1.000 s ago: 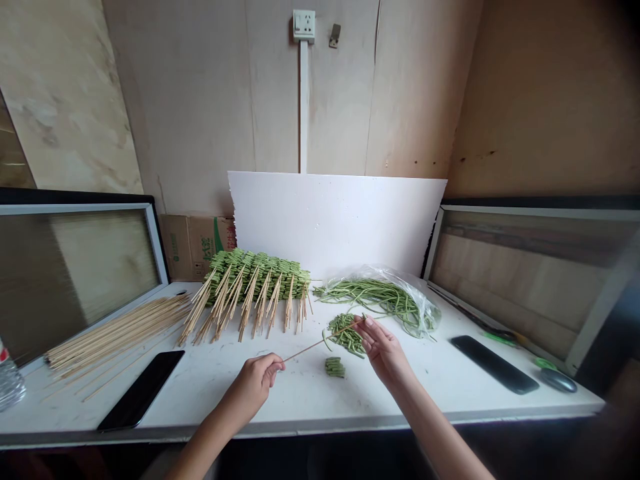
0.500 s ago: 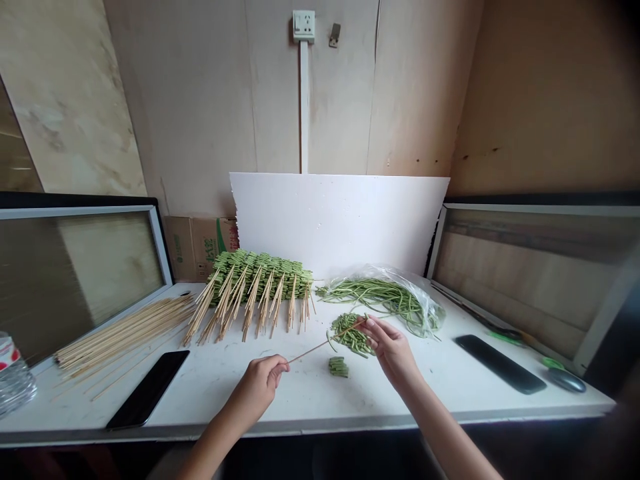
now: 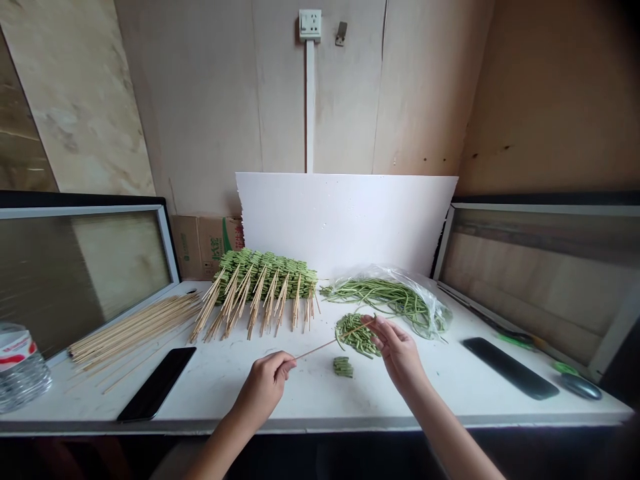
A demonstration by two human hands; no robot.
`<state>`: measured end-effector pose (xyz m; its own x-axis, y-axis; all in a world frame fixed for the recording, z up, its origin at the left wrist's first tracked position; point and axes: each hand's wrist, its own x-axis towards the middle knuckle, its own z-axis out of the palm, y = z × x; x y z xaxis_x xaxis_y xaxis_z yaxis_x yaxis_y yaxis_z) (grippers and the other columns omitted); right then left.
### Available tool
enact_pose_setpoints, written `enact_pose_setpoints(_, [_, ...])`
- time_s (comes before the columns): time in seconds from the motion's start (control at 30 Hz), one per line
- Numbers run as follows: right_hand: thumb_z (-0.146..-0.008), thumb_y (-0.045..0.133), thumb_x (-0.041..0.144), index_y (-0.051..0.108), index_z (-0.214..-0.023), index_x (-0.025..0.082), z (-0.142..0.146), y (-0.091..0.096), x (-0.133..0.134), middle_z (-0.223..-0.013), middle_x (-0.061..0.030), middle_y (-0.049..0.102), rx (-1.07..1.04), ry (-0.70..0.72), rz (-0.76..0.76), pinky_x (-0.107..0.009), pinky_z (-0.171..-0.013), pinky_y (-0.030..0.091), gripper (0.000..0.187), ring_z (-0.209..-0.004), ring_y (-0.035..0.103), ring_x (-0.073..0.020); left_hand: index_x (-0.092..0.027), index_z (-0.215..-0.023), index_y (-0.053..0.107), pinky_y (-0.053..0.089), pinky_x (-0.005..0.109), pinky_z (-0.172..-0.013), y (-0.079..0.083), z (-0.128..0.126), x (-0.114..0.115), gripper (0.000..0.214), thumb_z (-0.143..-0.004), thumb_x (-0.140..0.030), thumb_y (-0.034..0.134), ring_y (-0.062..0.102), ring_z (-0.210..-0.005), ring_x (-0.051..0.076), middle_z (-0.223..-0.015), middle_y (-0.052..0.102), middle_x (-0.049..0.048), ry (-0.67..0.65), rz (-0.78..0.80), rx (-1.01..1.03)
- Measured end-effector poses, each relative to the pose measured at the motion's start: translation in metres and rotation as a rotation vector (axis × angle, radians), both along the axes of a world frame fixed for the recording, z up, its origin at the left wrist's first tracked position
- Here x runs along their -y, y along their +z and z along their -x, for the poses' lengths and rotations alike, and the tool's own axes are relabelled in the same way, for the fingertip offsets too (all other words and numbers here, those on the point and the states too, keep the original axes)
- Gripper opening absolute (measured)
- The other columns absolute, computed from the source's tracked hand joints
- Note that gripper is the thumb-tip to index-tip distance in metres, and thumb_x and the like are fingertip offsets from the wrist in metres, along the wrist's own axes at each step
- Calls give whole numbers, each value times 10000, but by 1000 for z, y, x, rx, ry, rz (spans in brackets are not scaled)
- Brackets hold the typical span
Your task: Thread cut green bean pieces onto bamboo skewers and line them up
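My left hand (image 3: 265, 381) is closed around the lower end of a thin bamboo skewer (image 3: 323, 347), which slants up to the right. At the skewer's far end the fingertips of my right hand (image 3: 400, 352) are pinched together on a short piece of green bean (image 3: 375, 319), mostly hidden by the fingers. Behind and under the skewer lies a loose pile of cut green bean pieces (image 3: 356, 333). A small neat row of cut bean pieces (image 3: 343, 367) rests on the white table (image 3: 300, 400) in front of that pile.
Stacked skewered beans (image 3: 267, 270) stand at the back, sticks pointing forward. Bare skewers (image 3: 140, 327), a black phone (image 3: 157, 383) and a water bottle (image 3: 23, 373) lie left. A plastic bag of long beans (image 3: 385, 293), a dark slab (image 3: 510, 367) and a mouse (image 3: 580, 385) are right.
The view has turned slightly left, so the whole scene sits a little further right. Both hands keep nearly the same hold on the skewer and the bean piece.
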<state>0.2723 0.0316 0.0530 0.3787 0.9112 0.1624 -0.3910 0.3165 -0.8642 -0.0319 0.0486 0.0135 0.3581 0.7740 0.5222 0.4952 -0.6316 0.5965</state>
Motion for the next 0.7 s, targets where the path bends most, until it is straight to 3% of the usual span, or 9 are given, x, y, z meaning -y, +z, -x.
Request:
enact_pose_setpoints(0.2, [-708, 898, 463, 786, -879, 215, 9, -2, 2, -1051, -109, 812, -14, -33, 0, -252, -707, 591, 322, -1158, 711, -292, -185, -833, 666, 433, 246, -624, -3, -3, 3, 320, -1030, -305, 444, 551, -617, 158, -672, 593, 23, -5, -25, -5])
enact_pose_setpoints(0.37, [-697, 896, 498, 793, -862, 239, 22, -5, 6, -1044, -97, 813, 30, -46, -6, -340, -812, 604, 323, -1172, 700, -316, -180, -831, 673, 430, 242, -616, -4, -4, 4, 333, -1036, -331, 457, 537, -592, 148, -652, 582, 16, -2, -32, 23])
enact_pose_setpoints(0.57, [-756, 871, 434, 804, -873, 205, 55, -22, 15, -1044, -118, 809, 123, 69, 3, -351, -867, 600, 266, -1142, 712, -308, -175, -829, 681, 424, 242, -587, -4, -11, 9, 377, -1042, -391, 456, 548, -562, 146, -626, 581, 13, -15, 7, 40])
enact_pose_setpoints(0.7, [-789, 844, 449, 815, -919, 209, 57, -25, 15, -1058, -112, 805, 159, 93, 18, -354, -901, 596, 274, -1176, 694, -306, -178, -805, 661, 420, 245, -590, 1, -12, 10, 399, -1041, -412, 441, 545, -557, 147, -621, 577, 10, 2, 34, 40])
